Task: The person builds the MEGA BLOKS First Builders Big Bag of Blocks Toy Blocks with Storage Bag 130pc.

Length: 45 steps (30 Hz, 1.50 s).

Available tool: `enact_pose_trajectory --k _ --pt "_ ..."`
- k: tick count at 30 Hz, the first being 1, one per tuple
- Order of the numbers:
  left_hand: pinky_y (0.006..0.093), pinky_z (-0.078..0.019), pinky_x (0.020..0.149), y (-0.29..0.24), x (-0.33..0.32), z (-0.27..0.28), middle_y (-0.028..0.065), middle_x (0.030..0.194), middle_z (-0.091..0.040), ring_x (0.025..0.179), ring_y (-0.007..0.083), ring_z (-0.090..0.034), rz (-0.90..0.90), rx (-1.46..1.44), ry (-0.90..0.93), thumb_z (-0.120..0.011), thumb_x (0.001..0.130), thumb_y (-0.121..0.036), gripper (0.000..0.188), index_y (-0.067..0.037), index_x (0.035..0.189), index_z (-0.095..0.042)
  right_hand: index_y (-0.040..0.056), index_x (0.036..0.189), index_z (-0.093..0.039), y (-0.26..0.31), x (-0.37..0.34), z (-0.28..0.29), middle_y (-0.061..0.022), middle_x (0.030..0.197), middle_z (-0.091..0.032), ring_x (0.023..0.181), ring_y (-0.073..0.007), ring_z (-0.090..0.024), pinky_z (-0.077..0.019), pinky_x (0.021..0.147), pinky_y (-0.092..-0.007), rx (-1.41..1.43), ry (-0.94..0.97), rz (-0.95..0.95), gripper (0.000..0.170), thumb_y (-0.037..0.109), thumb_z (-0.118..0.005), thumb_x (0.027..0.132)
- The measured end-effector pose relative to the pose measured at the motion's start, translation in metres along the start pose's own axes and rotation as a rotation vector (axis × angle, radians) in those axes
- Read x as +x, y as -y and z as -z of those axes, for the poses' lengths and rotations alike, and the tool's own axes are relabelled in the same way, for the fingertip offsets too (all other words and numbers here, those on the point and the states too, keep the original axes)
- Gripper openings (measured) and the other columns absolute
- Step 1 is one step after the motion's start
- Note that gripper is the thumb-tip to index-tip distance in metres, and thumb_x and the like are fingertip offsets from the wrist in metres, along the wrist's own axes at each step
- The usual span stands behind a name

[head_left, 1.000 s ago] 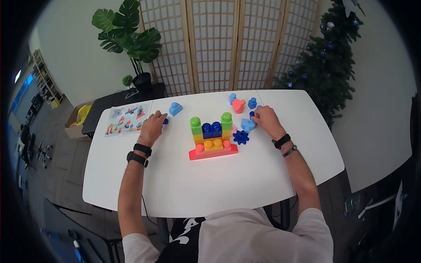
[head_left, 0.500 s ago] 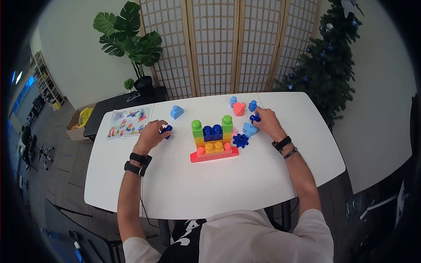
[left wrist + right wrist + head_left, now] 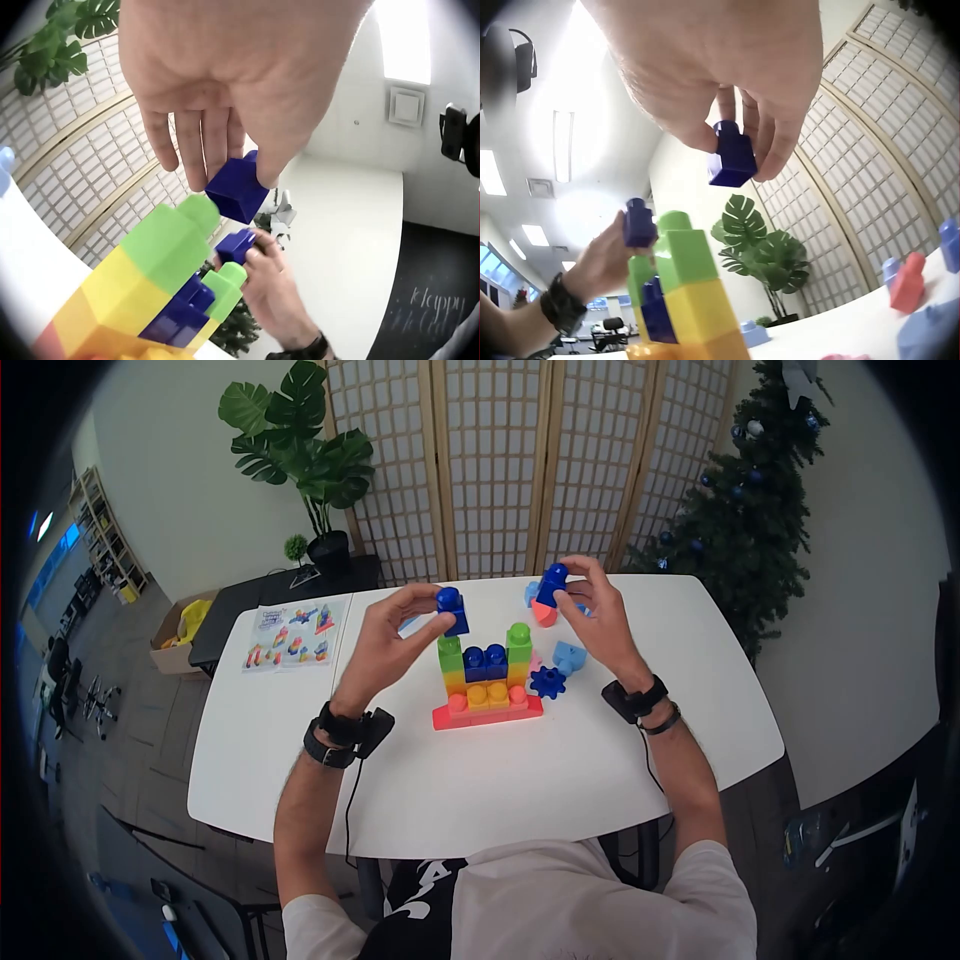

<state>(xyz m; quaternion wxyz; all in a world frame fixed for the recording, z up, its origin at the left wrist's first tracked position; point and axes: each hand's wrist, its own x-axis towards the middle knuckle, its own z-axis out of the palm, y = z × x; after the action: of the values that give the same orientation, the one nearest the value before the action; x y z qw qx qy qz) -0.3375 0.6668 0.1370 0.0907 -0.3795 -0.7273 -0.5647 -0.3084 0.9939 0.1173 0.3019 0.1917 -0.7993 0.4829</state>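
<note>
Left hand (image 3: 392,642): grip pinched dark-blue block (image 3: 452,612). Right hand (image 3: 608,618): grip pinched second blue block (image 3: 551,586). Both were raised near the counter's (image 3: 560,780) far edge.

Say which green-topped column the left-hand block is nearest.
The left green-topped column: the dark-blue block in the left hand is by its stud. The right green-topped column is across the two seated blue blocks.

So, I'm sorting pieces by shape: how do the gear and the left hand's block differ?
The gear is round and toothed, while the block is boxy with a knob. The gear rests on the table; the block is pinched in midair by the left hand. Both are dark blue.
</note>
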Motion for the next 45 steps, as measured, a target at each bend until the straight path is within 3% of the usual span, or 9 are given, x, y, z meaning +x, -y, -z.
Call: enact_pose_trajectory --k 3,7,14,18,24,26,30,38,45 --pt "0.0374 -0.0573 0.110 0.009 0.000 -0.014 0.0110 0.114 -0.082 0.114 0.0197 -0.078 0.014 0.031 0.048 -0.083 0.100 -0.015 0.032 0.001 0.126 -0.072 0.0035 0.142 -0.058 0.020 0.000 -0.012 -0.0122 0.129 -0.072 0.114 -0.0221 -0.077 -0.0610 0.100 -0.0339 0.234 0.043 0.010 0.041 0.004 -0.072 0.104" --pt "0.0371 -0.0579 0.110 0.003 -0.002 -0.023 0.0109 0.114 -0.082 0.112 0.0200 -0.078 0.014 0.041 0.052 -0.084 0.099 -0.015 0.033 0.001 0.126 -0.072 0.0051 0.142 -0.059 0.040 -0.008 -0.025 -0.0113 0.128 -0.071 0.117 -0.0246 -0.076 -0.0593 0.106 -0.0379 0.138 0.181 0.066 0.041 0.007 -0.072 0.104" --pt "0.0344 -0.0571 0.109 0.024 -0.011 -0.034 0.0089 0.120 -0.078 0.118 0.0170 -0.074 0.035 -0.025 0.043 -0.082 0.100 -0.008 0.034 0.002 0.130 -0.069 0.0043 0.140 -0.061 0.027 -0.016 -0.035 -0.0101 0.131 -0.069 0.119 -0.0224 -0.073 -0.0578 0.108 -0.0387 0.086 0.254 0.116 0.040 0.008 -0.074 0.103" --pt "0.0327 -0.0603 0.102 0.038 -0.022 -0.038 0.0082 0.115 -0.078 0.109 0.0146 -0.074 0.056 0.020 0.038 -0.084 0.100 -0.018 0.037 -0.001 0.129 -0.068 0.0033 0.139 -0.062 0.022 -0.020 -0.037 -0.0106 0.130 -0.069 0.118 -0.0218 -0.073 -0.0574 0.108 -0.0380 0.091 0.268 0.114 0.039 0.009 -0.075 0.102" --pt "0.0310 -0.0610 0.100 0.042 -0.029 -0.039 0.0063 0.112 -0.074 0.107 0.0121 -0.072 0.100 -0.032 0.076 -0.083 0.102 -0.019 0.037 -0.002 0.129 -0.063 0.0039 0.134 -0.063 0.022 -0.028 -0.041 -0.0125 0.123 -0.072 0.116 -0.0248 -0.073 -0.0573 0.102 -0.0374 -0.004 0.341 0.115 0.036 0.010 -0.077 0.101" --pt "0.0309 -0.0613 0.099 0.043 -0.028 -0.038 0.0062 0.111 -0.074 0.107 0.0119 -0.072 0.090 -0.038 0.091 -0.082 0.102 -0.018 0.037 -0.003 0.129 -0.062 0.0079 0.132 -0.064 0.013 -0.030 -0.043 -0.0056 0.122 -0.071 0.092 -0.0161 -0.069 -0.0552 0.075 -0.0301 -0.014 0.356 0.102 0.035 0.014 -0.076 0.100" --pt "0.0311 -0.0617 0.098 0.045 -0.027 -0.035 0.0063 0.112 -0.073 0.106 0.0117 -0.072 0.078 -0.014 0.133 -0.082 0.103 -0.019 0.037 -0.003 0.129 -0.060 0.0083 0.131 -0.063 0.007 -0.029 -0.046 -0.0045 0.120 -0.071 0.084 -0.0131 -0.063 -0.0511 0.068 -0.0277 0.013 0.355 0.145 0.036 0.014 -0.077 0.099" --pt "0.0292 -0.0549 0.095 0.047 -0.029 -0.035 0.0032 0.115 -0.064 0.108 0.0091 -0.062 0.166 -0.047 0.211 -0.077 0.106 -0.014 0.038 -0.004 0.134 -0.052 0.0092 0.144 -0.047 0.010 -0.035 -0.054 -0.0142 0.134 -0.063 0.125 -0.0341 -0.067 -0.0515 0.110 -0.0426 0.037 0.418 0.094 0.054 0.011 -0.077 0.098" --pt "0.0281 -0.0541 0.094 0.057 -0.035 -0.042 0.0028 0.117 -0.060 0.109 0.0087 -0.061 0.166 -0.105 0.199 -0.074 0.109 -0.015 0.037 -0.007 0.133 -0.047 0.0090 0.143 -0.048 0.009 -0.034 -0.054 -0.0151 0.137 -0.062 0.129 -0.0360 -0.066 -0.0516 0.112 -0.0433 0.042 0.426 0.143 0.057 0.011 -0.079 0.095"
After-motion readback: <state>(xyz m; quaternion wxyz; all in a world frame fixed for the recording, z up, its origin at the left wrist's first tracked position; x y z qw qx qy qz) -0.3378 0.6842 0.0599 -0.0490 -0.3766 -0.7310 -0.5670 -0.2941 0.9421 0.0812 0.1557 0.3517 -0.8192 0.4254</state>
